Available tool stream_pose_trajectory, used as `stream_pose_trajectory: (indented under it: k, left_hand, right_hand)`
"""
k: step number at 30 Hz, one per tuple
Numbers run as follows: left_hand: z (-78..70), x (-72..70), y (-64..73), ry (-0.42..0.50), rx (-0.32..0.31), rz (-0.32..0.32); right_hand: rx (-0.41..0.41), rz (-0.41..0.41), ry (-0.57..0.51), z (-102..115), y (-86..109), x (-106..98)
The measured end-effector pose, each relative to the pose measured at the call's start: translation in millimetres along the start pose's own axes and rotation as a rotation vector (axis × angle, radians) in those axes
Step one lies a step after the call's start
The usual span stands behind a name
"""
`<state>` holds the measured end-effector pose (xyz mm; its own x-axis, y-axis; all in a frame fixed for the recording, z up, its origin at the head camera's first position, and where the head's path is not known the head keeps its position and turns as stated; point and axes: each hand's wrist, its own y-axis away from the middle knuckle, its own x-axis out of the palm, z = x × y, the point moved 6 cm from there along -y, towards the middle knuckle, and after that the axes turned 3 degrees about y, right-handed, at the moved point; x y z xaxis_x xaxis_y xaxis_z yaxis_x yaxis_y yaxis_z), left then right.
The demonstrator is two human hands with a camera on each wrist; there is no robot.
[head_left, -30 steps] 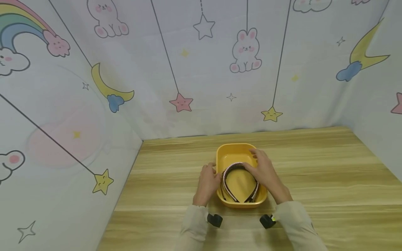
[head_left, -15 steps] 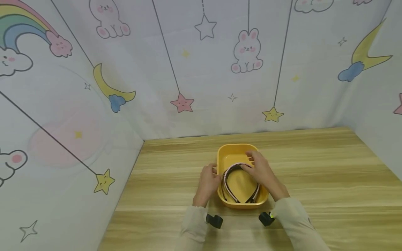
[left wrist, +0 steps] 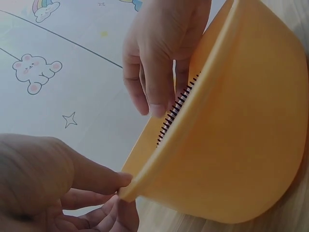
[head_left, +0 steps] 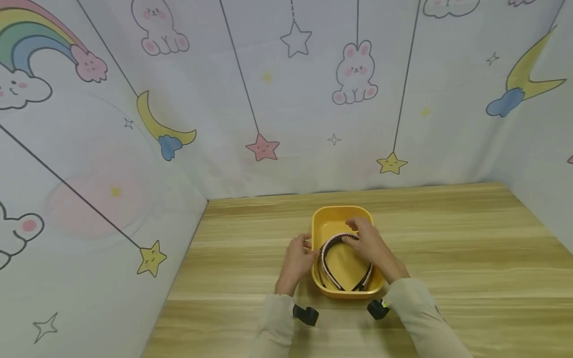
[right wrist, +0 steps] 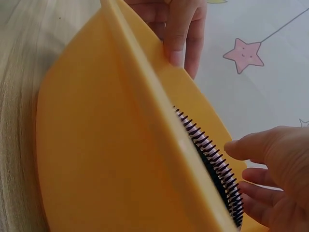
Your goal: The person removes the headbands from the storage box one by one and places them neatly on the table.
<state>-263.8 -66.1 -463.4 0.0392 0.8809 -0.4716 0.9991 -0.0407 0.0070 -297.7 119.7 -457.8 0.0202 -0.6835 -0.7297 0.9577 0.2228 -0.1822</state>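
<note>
On the table stands a yellow plastic basin point(head_left: 342, 294) with a rounded rectangular rim. A pale pink and dark headband point(head_left: 329, 245) lies inside, its arch toward the far side and its ends toward the person; dark thread-like coils show along it in the right wrist view. My left hand point(head_left: 297, 258) pinches the basin's left rim between thumb and fingers point(left wrist: 99, 176). Over the basin's right side reaches my right hand point(head_left: 373, 248), its thumb point(right wrist: 244, 149) and loosely bent fingers close by the headband's coiled arch point(right wrist: 212, 153).
The wood-grain table point(head_left: 241, 248) extends on both sides of the basin. White curtain walls point(head_left: 304, 104) printed with stars, moons and rabbits enclose it at the back and sides. A black wrist camera point(head_left: 306, 314) sits at the left cuff, another point(head_left: 378, 309) at the right.
My right hand has shifted left and a little toward the person, farther in over the headband. The left hand stays at the basin's rim. The whole head view has drifted slightly right.
</note>
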Motion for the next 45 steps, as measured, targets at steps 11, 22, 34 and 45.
stream_pose_trajectory:
  k: [11, 22, 34, 45]
  left_hand:
    - [0.1, -0.5, 0.0, 0.009, -0.003, 0.009]
    - [0.4, -0.2, 0.5, 0.007, 0.001, 0.01]
    - [0.9, -1.1, 0.3, 0.014, 0.0, 0.01]
    - [1.0, -0.9, 0.9, 0.01, 0.008, 0.011]
  right_hand:
    - [-0.034, -0.001, 0.104, 1, -3.0, 3]
    - [-0.039, -0.055, 0.117, 1, -0.8, 1]
    - [-0.073, -0.112, 0.069, 9, 4.2, -5]
    - [0.003, -0.07, 0.077, 3, 2.1, -2]
